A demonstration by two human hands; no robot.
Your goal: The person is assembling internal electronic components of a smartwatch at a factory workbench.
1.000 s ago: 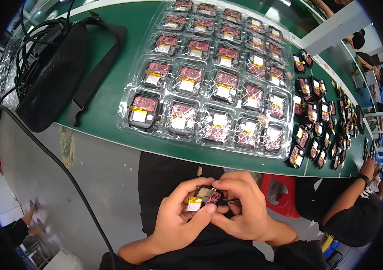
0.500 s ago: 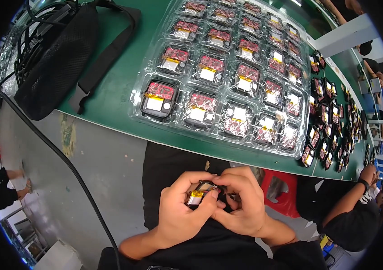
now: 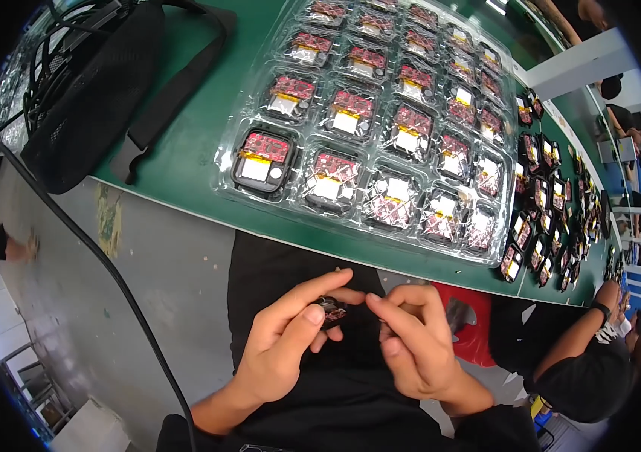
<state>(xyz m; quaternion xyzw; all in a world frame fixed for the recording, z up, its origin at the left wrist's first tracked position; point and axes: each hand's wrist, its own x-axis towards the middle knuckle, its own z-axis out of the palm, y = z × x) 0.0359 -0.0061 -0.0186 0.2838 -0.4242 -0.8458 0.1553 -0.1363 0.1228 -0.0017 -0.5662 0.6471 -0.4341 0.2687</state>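
Observation:
Over my lap, my left hand (image 3: 279,350) grips a small black device housing (image 3: 333,315) between thumb and fingers. The housing is tilted, and the fingers cover much of it. Just to the right, my right hand (image 3: 424,346) is apart from the housing. Its thumb and fingers are curled together, and whatever they may pinch is hidden or too small to name. Beyond both hands, a clear plastic tray (image 3: 224,167) holds many similar black housings with red circuit boards and silver battery packs, such as the near-left housing (image 3: 262,162).
The green table (image 3: 173,194) ends just beyond my hands. On it lie a black mesh bag (image 3: 98,113) with cables and, at right, several loose housings (image 3: 539,196). A black cable (image 3: 121,282) hangs at left. A red stool (image 3: 479,354) and a co-worker's arm (image 3: 573,339) are at right.
My hands have moved apart; the right one has come off the housing. The housing has turned in my left hand, so its battery pack no longer shows. My view has shifted slightly.

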